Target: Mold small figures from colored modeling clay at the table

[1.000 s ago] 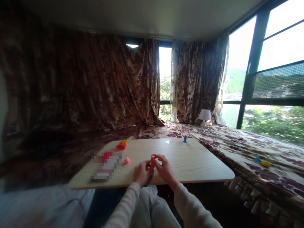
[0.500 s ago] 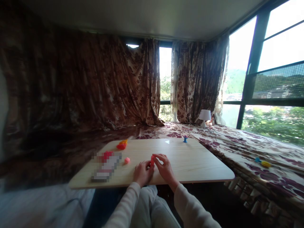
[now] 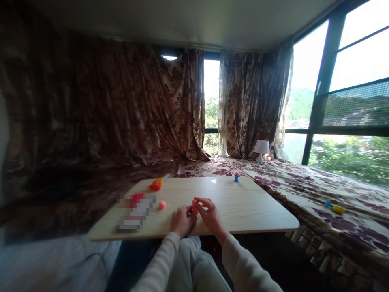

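Both hands meet over the near middle of a pale wooden table (image 3: 243,211). Between them is a small pinkish-red piece (image 3: 194,206), soft-looking like modelling clay; its exact kind is too small to tell. My left hand (image 3: 182,221) rests low on the tabletop, its fingers closed on the lower part of the piece. From the right, my right hand (image 3: 209,215) pinches the upper part between thumb and fingers. A pink ball (image 3: 162,205) lies on the table to the left of my left hand.
Left on the table are a blurred-out flat box (image 3: 136,217), a red lump (image 3: 137,198) and a red-and-yellow item (image 3: 156,185). A small blue item (image 3: 236,177) stands at the far right. On the flowered cover beyond are a white lamp (image 3: 261,150) and a yellow-and-blue item (image 3: 338,209).
The fingers of my right hand have drawn in slightly around the top of the pinkish-red piece, and less of it shows. My left hand keeps its place.
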The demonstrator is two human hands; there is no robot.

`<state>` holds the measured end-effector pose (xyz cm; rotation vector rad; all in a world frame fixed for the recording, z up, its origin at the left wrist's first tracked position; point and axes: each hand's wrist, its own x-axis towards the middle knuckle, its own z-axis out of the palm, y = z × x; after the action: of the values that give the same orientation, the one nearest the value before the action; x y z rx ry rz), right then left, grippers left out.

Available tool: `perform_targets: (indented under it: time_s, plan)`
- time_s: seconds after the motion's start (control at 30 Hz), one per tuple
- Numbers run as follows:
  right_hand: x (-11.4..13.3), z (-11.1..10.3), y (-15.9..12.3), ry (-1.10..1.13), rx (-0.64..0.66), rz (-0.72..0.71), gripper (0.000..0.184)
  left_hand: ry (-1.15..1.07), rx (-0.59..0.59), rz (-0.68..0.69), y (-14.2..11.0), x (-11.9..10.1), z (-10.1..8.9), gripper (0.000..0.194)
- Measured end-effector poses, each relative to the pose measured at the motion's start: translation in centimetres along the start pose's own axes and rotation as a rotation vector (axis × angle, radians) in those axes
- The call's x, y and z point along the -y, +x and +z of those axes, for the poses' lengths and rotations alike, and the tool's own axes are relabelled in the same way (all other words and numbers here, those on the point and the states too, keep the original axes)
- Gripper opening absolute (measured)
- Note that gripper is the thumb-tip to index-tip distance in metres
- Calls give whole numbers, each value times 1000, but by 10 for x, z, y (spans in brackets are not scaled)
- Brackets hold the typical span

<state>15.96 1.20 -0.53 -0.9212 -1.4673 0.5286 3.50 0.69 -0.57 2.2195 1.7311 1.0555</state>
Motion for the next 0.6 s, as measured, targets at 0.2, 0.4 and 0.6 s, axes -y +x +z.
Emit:
perform_targets:
  time_s: [0.2, 0.4, 0.6]
  plan:
    - [3, 2, -1, -15, -6, 24, 27, 17, 11, 8, -1, -1, -1, 18]
    - [-2, -1, 0, 29, 30, 66, 36, 30, 24, 1, 0, 0, -2, 15]
    - [-4, -3, 1, 57, 24, 105, 38, 37, 22, -8, 0, 0, 0, 16]
